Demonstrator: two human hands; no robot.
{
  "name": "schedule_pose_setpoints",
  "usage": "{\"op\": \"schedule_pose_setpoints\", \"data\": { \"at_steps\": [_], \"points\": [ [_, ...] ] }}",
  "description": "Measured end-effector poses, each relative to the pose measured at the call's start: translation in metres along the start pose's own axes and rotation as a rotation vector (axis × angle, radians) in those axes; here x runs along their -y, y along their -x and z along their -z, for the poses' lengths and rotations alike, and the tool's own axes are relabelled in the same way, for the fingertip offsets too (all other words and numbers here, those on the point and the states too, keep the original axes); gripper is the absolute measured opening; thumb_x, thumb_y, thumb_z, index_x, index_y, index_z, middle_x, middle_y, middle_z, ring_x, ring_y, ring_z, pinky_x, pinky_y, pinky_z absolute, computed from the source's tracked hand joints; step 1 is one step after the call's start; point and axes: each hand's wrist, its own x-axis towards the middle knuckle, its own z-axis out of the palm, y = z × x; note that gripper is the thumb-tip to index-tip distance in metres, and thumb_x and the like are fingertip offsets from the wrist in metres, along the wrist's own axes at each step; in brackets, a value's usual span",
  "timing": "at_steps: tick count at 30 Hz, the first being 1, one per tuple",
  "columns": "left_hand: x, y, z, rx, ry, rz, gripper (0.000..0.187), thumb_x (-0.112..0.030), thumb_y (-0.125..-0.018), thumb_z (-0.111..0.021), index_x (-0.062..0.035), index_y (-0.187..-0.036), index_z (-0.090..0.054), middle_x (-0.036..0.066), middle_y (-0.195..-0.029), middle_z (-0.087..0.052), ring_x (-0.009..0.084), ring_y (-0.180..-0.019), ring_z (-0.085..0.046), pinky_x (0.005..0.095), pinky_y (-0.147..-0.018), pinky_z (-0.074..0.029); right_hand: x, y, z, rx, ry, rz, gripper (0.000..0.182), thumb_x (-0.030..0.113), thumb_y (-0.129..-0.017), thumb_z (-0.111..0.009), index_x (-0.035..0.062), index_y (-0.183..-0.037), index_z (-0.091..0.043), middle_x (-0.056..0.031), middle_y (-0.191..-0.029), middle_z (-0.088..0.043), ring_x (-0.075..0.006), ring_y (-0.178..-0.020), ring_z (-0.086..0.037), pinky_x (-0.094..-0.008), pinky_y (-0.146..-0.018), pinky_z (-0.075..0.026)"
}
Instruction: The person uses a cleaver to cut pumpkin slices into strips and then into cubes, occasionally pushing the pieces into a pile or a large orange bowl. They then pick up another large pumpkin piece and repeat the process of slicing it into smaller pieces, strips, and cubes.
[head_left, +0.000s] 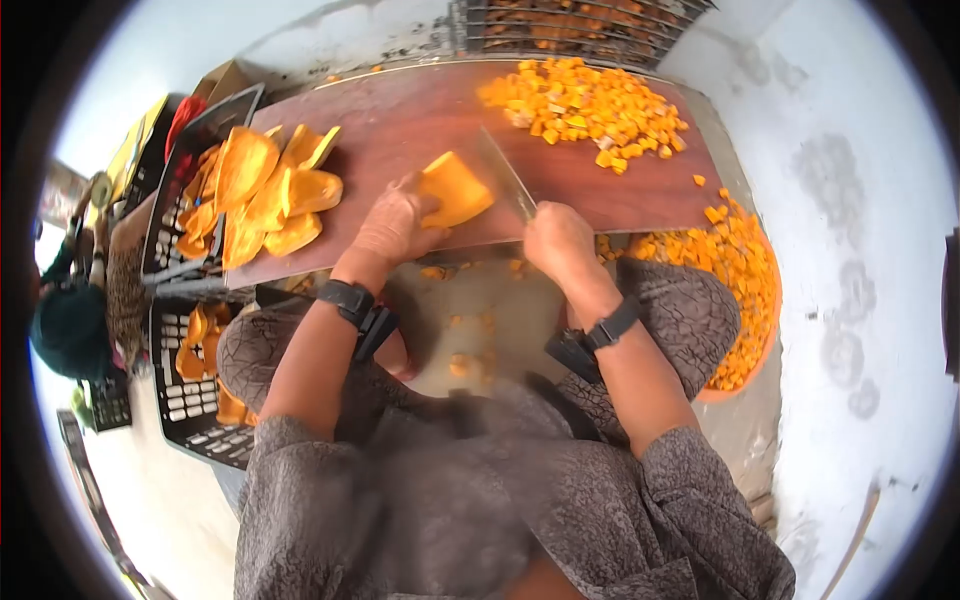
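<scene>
My left hand (398,222) is closed on the left end of an orange pumpkin slab (457,190), which lies on the reddish-brown board (400,110). In my right hand (560,240) is the handle of a knife (506,172); its broad blade points up and away, just right of the slab. A small gap seems to show between blade and slab. Pumpkin cubes (590,105) are heaped at the board's far right. Large curved pumpkin pieces (280,190) are piled at its left end.
Below the board's right end, an orange tub (772,310) is full of pumpkin cubes. Black crates (205,395) with pumpkin pieces stand at left. A white wall (850,300) rises at right, and a metal rack (580,25) stands behind. Another person (70,325) is at far left.
</scene>
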Motion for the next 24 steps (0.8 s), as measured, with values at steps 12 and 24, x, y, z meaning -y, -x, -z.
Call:
{"op": "schedule_pose_setpoints", "data": {
  "at_steps": [12,24],
  "points": [
    [0.014,0.007,-0.015,-0.125,0.151,-0.051,0.043,-0.033,-0.066,-0.081,-0.0042,-0.097,-0.072,0.024,-0.134,-0.049,0.0403,-0.117,-0.053,0.0428,-0.099,-0.046,0.006,0.008,-0.003,-0.073,0.0,0.113,0.021,0.02,-0.092,-0.058,-0.0014,-0.092,-0.056,-0.0282,-0.079,-0.064,-0.0478,-0.079,-0.062,-0.0537,-0.071,-0.048],
    [0.012,0.012,-0.006,-0.112,0.219,-0.039,0.052,-0.033,-0.067,-0.083,0.0001,-0.104,-0.068,0.028,-0.134,-0.049,0.0427,-0.121,-0.051,0.0432,-0.1,-0.045,0.025,-0.002,0.022,-0.171,-0.019,0.2,0.024,0.024,-0.094,-0.054,0.0002,-0.092,-0.056,-0.0277,-0.074,-0.063,-0.0476,-0.074,-0.062,-0.0553,-0.067,-0.049]
  ]
}}
